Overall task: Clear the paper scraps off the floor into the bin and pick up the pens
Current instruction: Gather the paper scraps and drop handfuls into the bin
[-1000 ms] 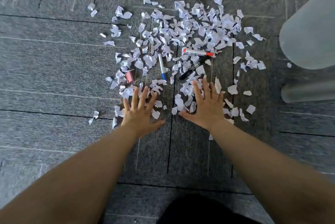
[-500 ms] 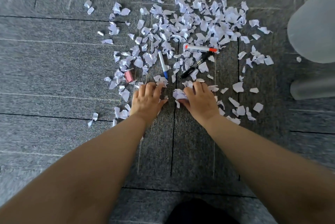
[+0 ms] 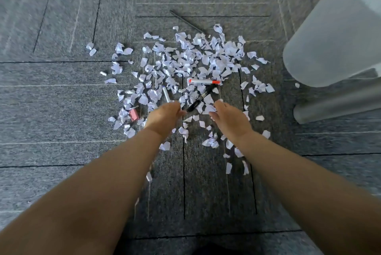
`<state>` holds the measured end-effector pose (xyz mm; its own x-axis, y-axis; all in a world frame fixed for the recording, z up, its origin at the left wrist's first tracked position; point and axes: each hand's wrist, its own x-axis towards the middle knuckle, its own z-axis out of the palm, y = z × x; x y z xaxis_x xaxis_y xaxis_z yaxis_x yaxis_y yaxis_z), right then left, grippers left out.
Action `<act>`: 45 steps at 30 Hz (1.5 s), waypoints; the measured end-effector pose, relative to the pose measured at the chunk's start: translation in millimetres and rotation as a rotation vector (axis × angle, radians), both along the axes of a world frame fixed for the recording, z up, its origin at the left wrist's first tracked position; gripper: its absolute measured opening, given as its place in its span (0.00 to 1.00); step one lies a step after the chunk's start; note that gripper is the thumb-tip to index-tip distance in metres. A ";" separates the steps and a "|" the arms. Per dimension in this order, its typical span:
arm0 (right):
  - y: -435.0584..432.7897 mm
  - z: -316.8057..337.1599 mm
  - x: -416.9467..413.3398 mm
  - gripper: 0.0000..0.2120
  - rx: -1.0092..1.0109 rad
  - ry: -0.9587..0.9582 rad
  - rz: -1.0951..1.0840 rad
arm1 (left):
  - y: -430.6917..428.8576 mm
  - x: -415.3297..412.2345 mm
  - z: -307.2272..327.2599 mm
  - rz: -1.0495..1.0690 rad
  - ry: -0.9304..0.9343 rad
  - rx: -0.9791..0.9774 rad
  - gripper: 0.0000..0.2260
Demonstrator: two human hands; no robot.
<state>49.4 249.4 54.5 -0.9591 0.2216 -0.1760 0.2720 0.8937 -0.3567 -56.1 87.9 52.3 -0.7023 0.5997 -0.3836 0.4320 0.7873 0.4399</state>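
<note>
White paper scraps [image 3: 185, 63] lie spread over the grey carpet [image 3: 51, 110]. Among them are a white marker with a red cap [image 3: 204, 81], a black pen [image 3: 199, 100] and a white marker [image 3: 166, 94] partly under scraps. A thin dark pen [image 3: 186, 21] lies beyond the pile. My left hand [image 3: 165, 117] is lifted off the floor and closed in a fist around gathered scraps. My right hand [image 3: 229, 119] is lifted beside it, fingers curled on a clump of scraps. Loose scraps [image 3: 228, 168] drop below my wrists. The translucent white bin [image 3: 338, 34] stands at the right.
A pink eraser [image 3: 133, 115] lies at the pile's left edge. A grey rounded bar [image 3: 338, 106] lies on the floor under the bin. A few stray scraps [image 3: 90, 48] sit apart at the far left.
My hands went from flat on the carpet to closing on scraps, and now both are raised off the floor with scraps in them. A few pieces fall back down.
</note>
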 end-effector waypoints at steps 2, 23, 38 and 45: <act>15.3 22.5 -2.9 0.11 -0.004 0.054 -0.038 | 21.3 -11.1 27.8 -0.007 0.032 0.033 0.11; 254.3 225.3 -27.7 0.23 0.226 -0.084 -0.682 | 217.6 -47.6 209.2 -0.400 0.532 0.611 0.13; 231.9 167.5 21.4 0.16 0.419 0.131 -0.472 | 280.8 -22.8 225.9 -0.463 0.505 0.618 0.13; 225.1 154.1 53.8 0.19 0.355 0.306 -0.461 | 370.4 0.4 237.8 -0.548 0.517 0.731 0.14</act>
<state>103.3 474.5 208.6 -0.7470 0.6162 0.2495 0.5883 0.7876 -0.1834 -55.6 458.4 290.1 -0.2396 0.8501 0.4690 0.9198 0.0442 0.3898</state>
